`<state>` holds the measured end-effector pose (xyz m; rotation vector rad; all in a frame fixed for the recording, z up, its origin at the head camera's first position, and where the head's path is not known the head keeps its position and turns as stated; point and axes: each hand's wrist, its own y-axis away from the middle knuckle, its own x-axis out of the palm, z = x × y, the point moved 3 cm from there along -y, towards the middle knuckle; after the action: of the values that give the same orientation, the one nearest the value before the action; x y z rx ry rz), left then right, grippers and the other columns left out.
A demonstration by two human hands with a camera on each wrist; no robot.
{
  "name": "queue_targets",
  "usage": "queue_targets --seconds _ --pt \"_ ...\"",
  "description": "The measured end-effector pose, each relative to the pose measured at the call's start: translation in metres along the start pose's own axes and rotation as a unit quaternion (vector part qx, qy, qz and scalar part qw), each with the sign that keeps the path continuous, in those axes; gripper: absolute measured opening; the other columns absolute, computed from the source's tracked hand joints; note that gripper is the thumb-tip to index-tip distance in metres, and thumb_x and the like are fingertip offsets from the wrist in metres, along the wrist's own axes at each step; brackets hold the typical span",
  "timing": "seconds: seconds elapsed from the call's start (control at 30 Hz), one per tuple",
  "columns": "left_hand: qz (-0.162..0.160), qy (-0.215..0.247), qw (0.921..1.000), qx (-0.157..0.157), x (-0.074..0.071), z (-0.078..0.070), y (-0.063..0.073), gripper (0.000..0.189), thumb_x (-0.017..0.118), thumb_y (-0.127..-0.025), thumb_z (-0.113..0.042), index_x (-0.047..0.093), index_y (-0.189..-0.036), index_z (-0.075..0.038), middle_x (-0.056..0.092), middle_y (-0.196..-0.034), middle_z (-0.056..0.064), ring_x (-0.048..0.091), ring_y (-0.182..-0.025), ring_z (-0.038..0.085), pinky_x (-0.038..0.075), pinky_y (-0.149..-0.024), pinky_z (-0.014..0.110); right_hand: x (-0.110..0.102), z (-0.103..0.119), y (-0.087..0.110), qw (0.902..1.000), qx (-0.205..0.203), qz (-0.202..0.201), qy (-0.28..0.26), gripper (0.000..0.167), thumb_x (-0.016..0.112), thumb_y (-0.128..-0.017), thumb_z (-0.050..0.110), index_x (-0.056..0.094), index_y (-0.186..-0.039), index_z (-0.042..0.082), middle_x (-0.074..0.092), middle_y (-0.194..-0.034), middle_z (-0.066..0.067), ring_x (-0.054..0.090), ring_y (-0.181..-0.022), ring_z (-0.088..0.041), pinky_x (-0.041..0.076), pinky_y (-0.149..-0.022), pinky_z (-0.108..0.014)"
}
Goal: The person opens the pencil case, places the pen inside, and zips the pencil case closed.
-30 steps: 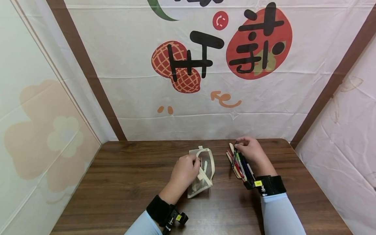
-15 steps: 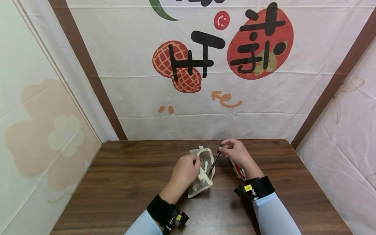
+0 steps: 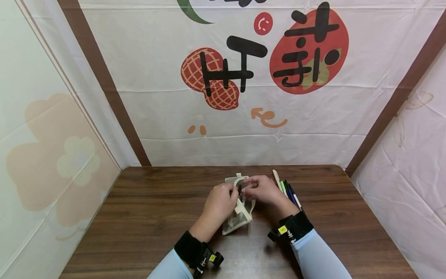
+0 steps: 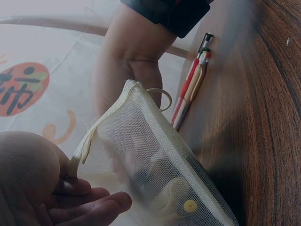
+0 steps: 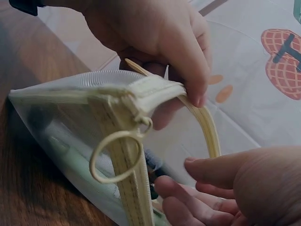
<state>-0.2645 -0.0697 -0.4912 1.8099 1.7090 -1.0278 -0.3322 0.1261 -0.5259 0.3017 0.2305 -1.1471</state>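
Observation:
A cream mesh zip pouch (image 3: 237, 221) stands on the table near the middle, its top gaping. My left hand (image 3: 220, 199) pinches the left side of the zip edge between thumb and fingers. At the mouth of the pouch is my right hand (image 3: 262, 189), thumb and fingers spread apart in the right wrist view. Just past those fingertips a dark pen (image 5: 157, 163) shows inside the opening, partly hidden by the hand. Through the mesh, a pale green item (image 5: 73, 157) and a yellow round dot (image 4: 190, 205) are visible. A ring pull (image 5: 115, 157) hangs from the zip.
Several loose pens (image 3: 292, 193) lie to the right, partly under my right forearm. Among them are a red pen (image 4: 187, 87) and a beige pen (image 4: 194, 87). The wooden table (image 3: 156, 217) meets a printed cloth backdrop (image 3: 163, 147) at its far edge.
My right hand has carried a black pen from the loose pens leftward to the pouch, lowered it into the opening and let go. The left hand keeps its grip on the pouch.

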Motion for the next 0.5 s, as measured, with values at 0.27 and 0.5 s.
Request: queue_targets --seconds 0.27,0.5 --pt "-0.010 -0.006 0.9999 0.005 0.000 0.000 -0.001 0.037 0.059 -0.115 -0.024 0.063 -0.080 -0.018 0.058 -0.073 0.001 0.051 -0.060 0.015 0.042 -0.058 0.031 -0.008 0.002 0.004 0.9984 -0.008 0.015 0.054 0.033 0.073 -0.108 0.011 0.074 -0.139 -0.003 0.086 -0.111 -0.021 0.085 -0.092 -0.029 0.069 -0.082 -0.045" --pt "-0.024 -0.011 0.9996 0.010 0.000 -0.001 0.000 0.037 0.061 -0.115 -0.026 0.064 -0.078 -0.018 0.063 -0.077 0.001 0.053 -0.063 0.015 0.045 -0.060 0.033 -0.028 0.003 0.007 0.9962 0.015 -0.019 0.084 0.032 0.069 -0.112 0.017 0.075 -0.138 0.000 0.084 -0.113 -0.014 0.084 -0.093 -0.026 0.068 -0.082 -0.047"
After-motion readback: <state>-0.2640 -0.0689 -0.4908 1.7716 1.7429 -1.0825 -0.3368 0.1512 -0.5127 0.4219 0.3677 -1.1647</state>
